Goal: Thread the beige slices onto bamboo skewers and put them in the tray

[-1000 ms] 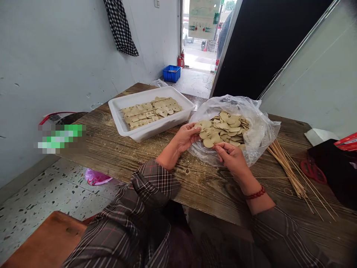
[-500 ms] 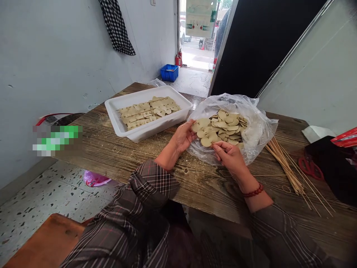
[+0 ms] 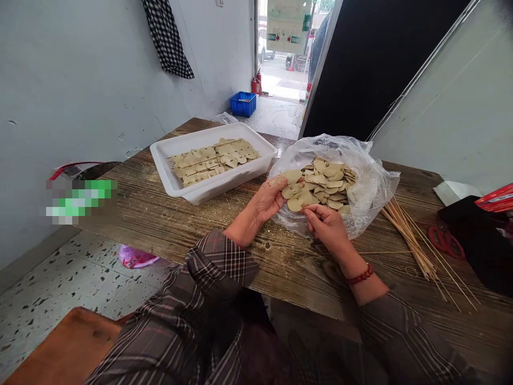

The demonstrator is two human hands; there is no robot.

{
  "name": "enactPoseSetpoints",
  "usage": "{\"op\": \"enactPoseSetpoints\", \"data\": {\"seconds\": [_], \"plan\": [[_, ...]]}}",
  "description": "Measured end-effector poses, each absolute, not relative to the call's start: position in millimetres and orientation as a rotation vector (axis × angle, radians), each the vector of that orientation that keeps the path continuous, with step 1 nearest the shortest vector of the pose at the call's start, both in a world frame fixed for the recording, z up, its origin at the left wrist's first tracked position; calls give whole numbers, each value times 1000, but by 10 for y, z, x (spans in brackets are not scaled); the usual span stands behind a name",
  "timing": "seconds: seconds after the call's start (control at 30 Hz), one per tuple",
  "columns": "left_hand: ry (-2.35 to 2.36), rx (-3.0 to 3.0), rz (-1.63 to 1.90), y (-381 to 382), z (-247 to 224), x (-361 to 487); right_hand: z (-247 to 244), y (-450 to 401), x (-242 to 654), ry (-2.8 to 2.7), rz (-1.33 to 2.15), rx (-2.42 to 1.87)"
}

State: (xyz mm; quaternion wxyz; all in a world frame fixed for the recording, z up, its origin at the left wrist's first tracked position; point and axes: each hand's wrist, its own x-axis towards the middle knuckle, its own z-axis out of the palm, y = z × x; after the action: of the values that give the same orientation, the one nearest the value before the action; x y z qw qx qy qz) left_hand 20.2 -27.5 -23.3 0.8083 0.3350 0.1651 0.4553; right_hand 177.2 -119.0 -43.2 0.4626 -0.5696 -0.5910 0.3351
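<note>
Tan, flat, rounded slices (image 3: 295, 202) sit between two hands over the near left side of a clear plastic bag (image 3: 374, 182), the left hand (image 3: 268, 200) gripping them from the left, the right hand (image 3: 324, 223) pinching what looks like a thin stick (image 3: 303, 208) at their lower right edge. Inside the bag is a heap of loose slices (image 3: 331, 179); left of it, a white tray (image 3: 228, 182) holds skewered slices (image 3: 216, 159) in rows.

our left hand (image 3: 267, 202) partly hidden behind beige discs (image 3: 295, 204), far-left checked cloth (image 3: 168, 40) cropped, left green patch (image 3: 86, 198) blurred
</note>
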Motion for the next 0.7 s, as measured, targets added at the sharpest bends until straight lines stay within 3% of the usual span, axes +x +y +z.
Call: {"op": "enactPoseSetpoints", "data": {"seconds": [0.7], "plan": [[483, 696, 1092, -318, -179, 219, -483, -1198, 1726, -1593, 629, -1450]]}}
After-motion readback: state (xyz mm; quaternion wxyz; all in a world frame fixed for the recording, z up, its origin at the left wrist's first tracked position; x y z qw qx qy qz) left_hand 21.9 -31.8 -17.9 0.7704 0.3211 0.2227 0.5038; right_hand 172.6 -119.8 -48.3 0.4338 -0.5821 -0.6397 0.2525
